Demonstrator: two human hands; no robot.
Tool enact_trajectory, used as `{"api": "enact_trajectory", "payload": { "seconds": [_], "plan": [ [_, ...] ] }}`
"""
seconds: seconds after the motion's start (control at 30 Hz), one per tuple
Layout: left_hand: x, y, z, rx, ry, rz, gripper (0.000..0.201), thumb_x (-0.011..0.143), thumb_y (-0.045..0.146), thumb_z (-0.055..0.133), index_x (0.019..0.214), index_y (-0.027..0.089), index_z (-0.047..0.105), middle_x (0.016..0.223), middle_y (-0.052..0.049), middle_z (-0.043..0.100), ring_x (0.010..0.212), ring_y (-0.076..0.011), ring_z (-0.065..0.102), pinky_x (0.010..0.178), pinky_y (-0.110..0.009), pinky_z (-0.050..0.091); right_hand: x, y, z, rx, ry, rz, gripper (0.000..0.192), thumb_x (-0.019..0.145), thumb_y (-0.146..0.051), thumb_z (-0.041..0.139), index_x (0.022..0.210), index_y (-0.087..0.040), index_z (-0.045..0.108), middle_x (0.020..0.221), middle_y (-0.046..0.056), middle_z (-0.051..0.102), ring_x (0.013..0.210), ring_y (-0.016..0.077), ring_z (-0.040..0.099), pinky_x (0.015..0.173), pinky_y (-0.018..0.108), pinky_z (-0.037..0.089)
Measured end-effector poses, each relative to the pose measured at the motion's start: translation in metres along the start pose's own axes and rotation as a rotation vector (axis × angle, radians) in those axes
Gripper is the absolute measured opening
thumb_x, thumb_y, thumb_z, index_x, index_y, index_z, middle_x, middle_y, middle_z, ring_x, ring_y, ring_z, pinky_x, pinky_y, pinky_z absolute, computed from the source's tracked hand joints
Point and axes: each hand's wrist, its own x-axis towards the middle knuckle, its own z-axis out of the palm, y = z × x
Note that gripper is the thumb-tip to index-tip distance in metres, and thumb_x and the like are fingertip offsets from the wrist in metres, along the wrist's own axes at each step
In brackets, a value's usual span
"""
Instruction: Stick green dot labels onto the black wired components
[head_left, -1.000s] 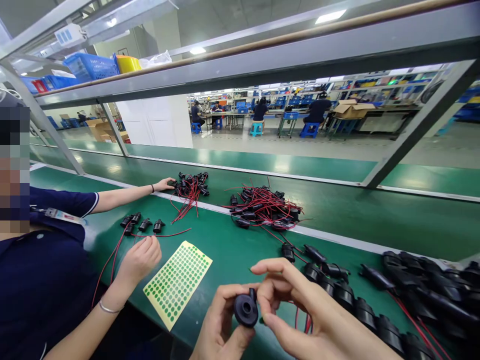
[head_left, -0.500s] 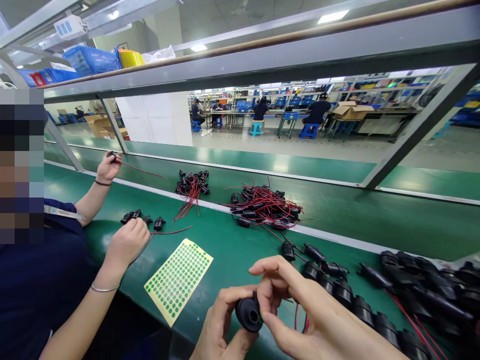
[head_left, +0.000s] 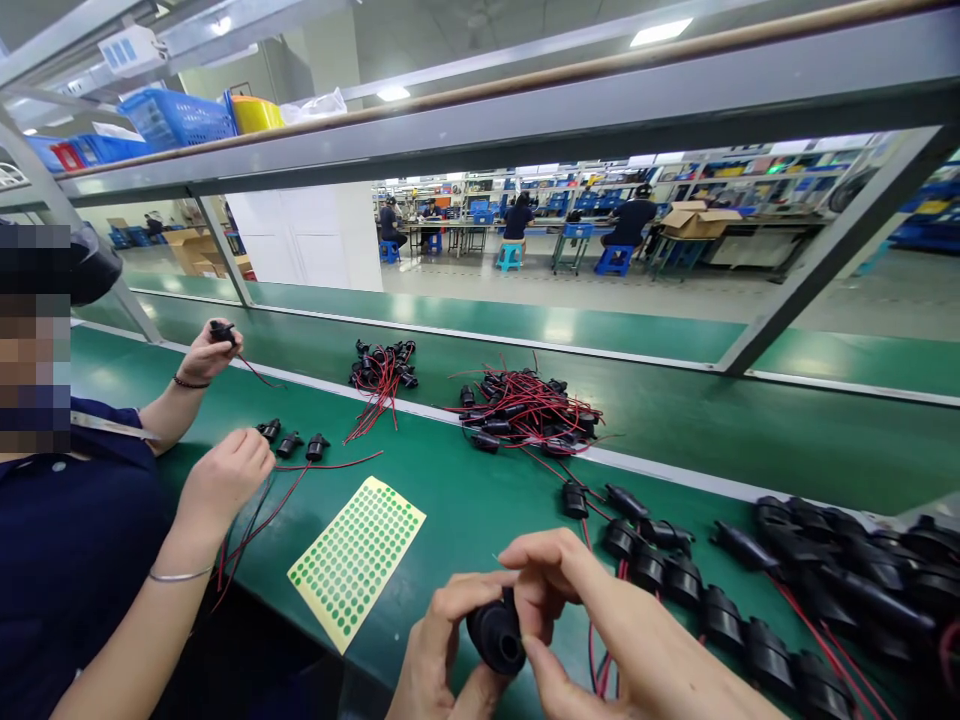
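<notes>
My left hand (head_left: 439, 650) is closed around a small black pump (head_left: 495, 637), a round body whose holed spout points toward me. My right hand (head_left: 600, 610) is pressed against the pump's right side, its thumb and fingertips pinched at the edge; the spot between them is hidden. A yellow sheet of small green round stickers (head_left: 357, 562) lies on the green table left of my hands. Just beyond my right hand, more black pumps (head_left: 682, 578) stand in a slanting row, with red and black wires trailing from them.
A heap of wired pumps (head_left: 525, 405) and a smaller heap (head_left: 382, 370) lie farther back, and more pumps (head_left: 847, 570) crowd the right. At left, a co-worker's hand (head_left: 210, 350) holds another pump. A shelf beam (head_left: 480, 130) crosses above the table.
The pump in my hands has tilted slightly, its spout turning down and right. The co-worker's nearer hand has drawn back left from the pumps there; the raised one has turned its pump.
</notes>
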Motion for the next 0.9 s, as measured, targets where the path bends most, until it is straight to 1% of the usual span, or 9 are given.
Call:
{"api": "enact_trajectory", "payload": {
  "seconds": [0.17, 0.27, 0.37, 0.43, 0.5, 0.57, 0.67, 0.77, 0.9],
  "plan": [
    [0.000, -0.001, -0.001, 0.053, 0.030, 0.054, 0.042, 0.105, 0.030, 0.064, 0.146, 0.037, 0.057, 0.141, -0.005, 0.072, 0.129, -0.0193, 0.067, 0.110, -0.026, 0.051, -0.001, -0.002, 0.003, -0.006, -0.005, 0.017, 0.053, 0.083, 0.003, 0.049, 0.123, -0.031, 0.044, 0.084, -0.009, 0.068, 0.068, 0.0104, 0.071, 0.053, 0.018, 0.050],
    [-0.001, -0.002, -0.001, 0.082, 0.045, 0.087, 0.043, 0.106, 0.030, 0.063, 0.147, 0.038, 0.057, 0.139, -0.005, 0.073, 0.128, -0.0196, 0.068, 0.110, -0.027, 0.051, -0.001, -0.002, 0.003, 0.057, -0.028, 0.040, 0.053, 0.083, 0.004, 0.050, 0.120, -0.032, 0.046, 0.084, -0.009, 0.065, 0.070, 0.0104, 0.070, 0.060, 0.018, 0.053],
    [-0.002, -0.001, -0.001, 0.083, 0.030, 0.105, 0.042, 0.106, 0.034, 0.062, 0.148, 0.039, 0.057, 0.136, -0.006, 0.074, 0.122, -0.0208, 0.070, 0.105, -0.028, 0.054, 0.002, 0.005, 0.004, 0.208, -0.083, 0.096, 0.052, 0.082, 0.004, 0.053, 0.119, -0.033, 0.048, 0.088, -0.008, 0.061, 0.075, 0.0098, 0.068, 0.069, 0.017, 0.057],
    [-0.003, 0.000, 0.001, 0.065, 0.073, -0.002, 0.039, 0.105, 0.036, 0.064, 0.144, 0.040, 0.062, 0.131, -0.005, 0.076, 0.118, -0.0207, 0.072, 0.102, -0.028, 0.053, 0.003, 0.014, 0.007, 0.302, -0.101, 0.142, 0.051, 0.084, 0.002, 0.055, 0.120, -0.033, 0.049, 0.090, -0.007, 0.058, 0.074, 0.0094, 0.064, 0.066, 0.016, 0.056],
    [-0.003, 0.003, 0.002, -0.039, 0.122, -0.176, 0.036, 0.101, 0.042, 0.069, 0.138, 0.037, 0.068, 0.124, -0.005, 0.077, 0.115, -0.0214, 0.073, 0.101, -0.029, 0.053, 0.003, 0.025, 0.011, 0.357, -0.052, 0.145, 0.049, 0.089, -0.001, 0.057, 0.124, -0.034, 0.048, 0.091, -0.007, 0.056, 0.073, 0.0098, 0.061, 0.065, 0.017, 0.057],
    [-0.002, 0.006, 0.003, -0.217, 0.118, -0.317, 0.040, 0.096, 0.049, 0.076, 0.133, 0.033, 0.071, 0.118, -0.006, 0.078, 0.109, -0.0215, 0.073, 0.099, -0.030, 0.054, 0.000, 0.034, 0.013, 0.339, 0.093, 0.056, 0.047, 0.094, -0.003, 0.057, 0.127, -0.035, 0.047, 0.093, -0.005, 0.058, 0.077, 0.0114, 0.063, 0.071, 0.020, 0.059],
    [0.003, 0.009, 0.002, -0.417, 0.051, -0.392, 0.045, 0.090, 0.052, 0.082, 0.128, 0.030, 0.073, 0.110, -0.007, 0.077, 0.101, -0.0202, 0.073, 0.094, -0.031, 0.054, -0.006, 0.041, 0.012, 0.254, 0.258, -0.238, 0.055, 0.094, 0.002, 0.057, 0.135, -0.033, 0.047, 0.098, -0.001, 0.065, 0.084, 0.0149, 0.067, 0.078, 0.026, 0.060],
    [0.006, 0.011, -0.001, -0.499, 0.001, -0.391, 0.043, 0.089, 0.050, 0.083, 0.124, 0.027, 0.074, 0.103, -0.006, 0.073, 0.097, -0.0190, 0.070, 0.089, -0.030, 0.052, -0.008, 0.039, 0.006, 0.208, 0.221, -0.462, 0.072, 0.087, 0.012, 0.054, 0.144, -0.031, 0.043, 0.097, 0.002, 0.071, 0.085, 0.0177, 0.071, 0.078, 0.030, 0.062],
    [0.004, 0.012, -0.003, -0.516, -0.077, -0.437, 0.043, 0.089, 0.051, 0.082, 0.124, 0.028, 0.073, 0.105, -0.004, 0.067, 0.096, -0.0169, 0.064, 0.087, -0.028, 0.046, -0.006, 0.033, 0.004, 0.149, 0.131, -0.510, 0.069, 0.087, 0.012, 0.054, 0.142, -0.027, 0.043, 0.096, 0.004, 0.077, 0.085, 0.0186, 0.072, 0.079, 0.031, 0.064]
  ]
}}
